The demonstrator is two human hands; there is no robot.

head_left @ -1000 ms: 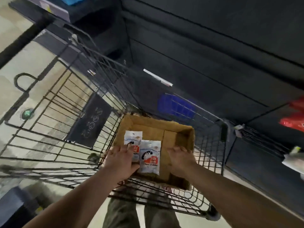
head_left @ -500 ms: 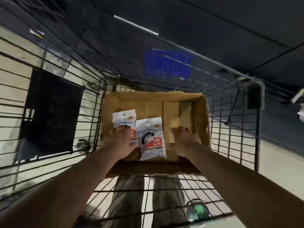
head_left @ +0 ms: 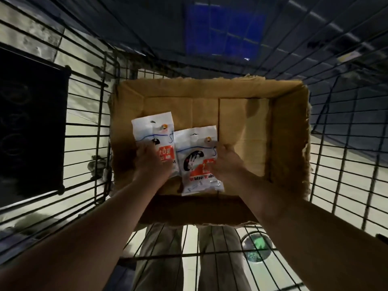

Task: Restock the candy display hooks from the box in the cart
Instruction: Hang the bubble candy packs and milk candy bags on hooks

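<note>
Two hands are inside the cardboard box.

1. Left hand: the fingers lie bent over the lower half of the left candy bag and hide its print there. The thumb is hidden. It cannot be told whether the bag is gripped or only pressed.
2. Right hand: the fingers overlap the right edge of the right candy bag and hide the end of its red lettering. The underside of the hand is out of sight and the picture is blurred there, so the hold cannot be confirmed.
3. Both bags are white with a red label and a hang hole at the top. They lie side by side at the near left of the box, and the right bag overlaps the left bag's edge. Its lower end lies across the box's near wall.
4. The box stands in the wire cart. A black panel on the cart's left side is cut off by the frame, and its markings are too dim to read. The blue panel beyond the cart is unclear.
5. Trouser legs and a green floor mark show through the mesh.

Change from half a second ago: the right hand was on the bare box floor, apart from the right bag. It now touches that bag. The left hand remains on the left bag. The box fills more of the view.
</note>
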